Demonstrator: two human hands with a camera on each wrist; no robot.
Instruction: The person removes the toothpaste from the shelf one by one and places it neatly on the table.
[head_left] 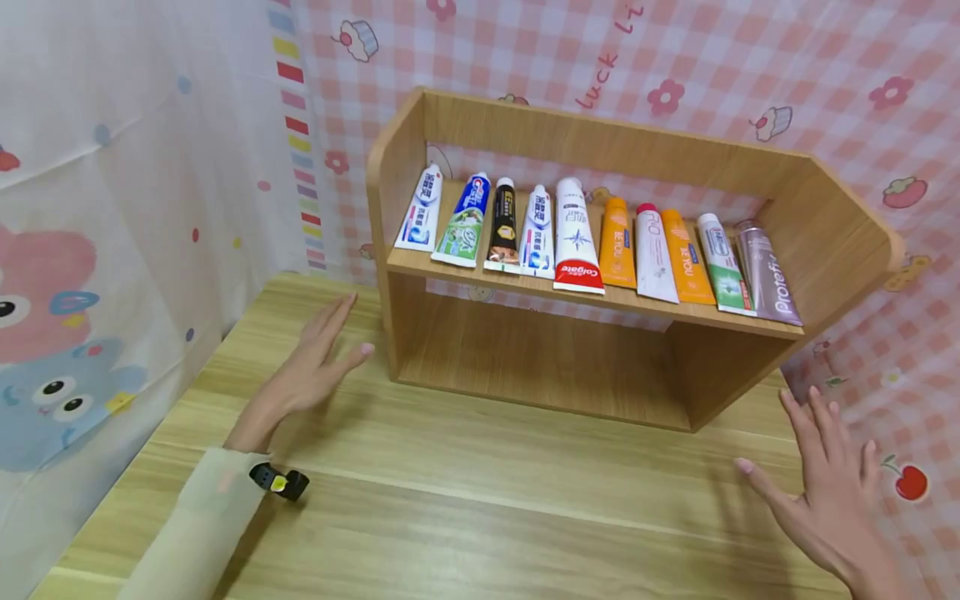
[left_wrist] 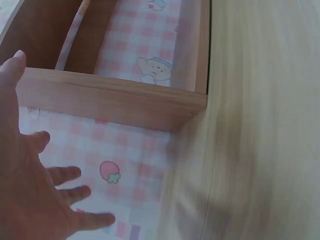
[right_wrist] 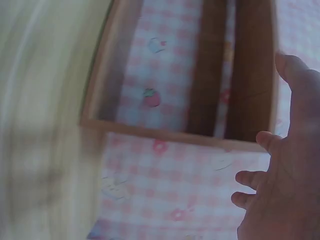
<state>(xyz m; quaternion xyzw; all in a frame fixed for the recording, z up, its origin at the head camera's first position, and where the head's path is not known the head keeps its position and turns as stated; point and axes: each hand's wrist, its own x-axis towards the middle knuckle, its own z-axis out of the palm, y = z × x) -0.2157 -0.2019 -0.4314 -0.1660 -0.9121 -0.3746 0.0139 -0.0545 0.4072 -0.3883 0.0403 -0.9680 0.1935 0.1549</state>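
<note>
There are ten tubes (head_left: 576, 225), two of them orange and one black, one wooden shelf unit (head_left: 600, 142), one worktop (head_left: 465, 475), one left hand (head_left: 311, 362), one right hand (head_left: 832, 492), one black wrist strap (head_left: 294, 485).

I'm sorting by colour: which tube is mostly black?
The third tube from the left, just right of the green-and-blue one; no other tube is mostly black.

We're looking at a pale wood-grain tabletop (head_left: 487, 475) that's spreading out under the left hand (head_left: 307, 377) and right hand (head_left: 828, 496). Beyond both, a pink-and-white checked cloth (head_left: 720, 50) is hanging like a wall, with a red cherry print (head_left: 911, 483) sitting just beside the right one. Out past the left, we're getting a white cloth (head_left: 202, 158) showing cartoon characters (head_left: 45, 292). Light's leaving a soft sheen on the wood.
</note>
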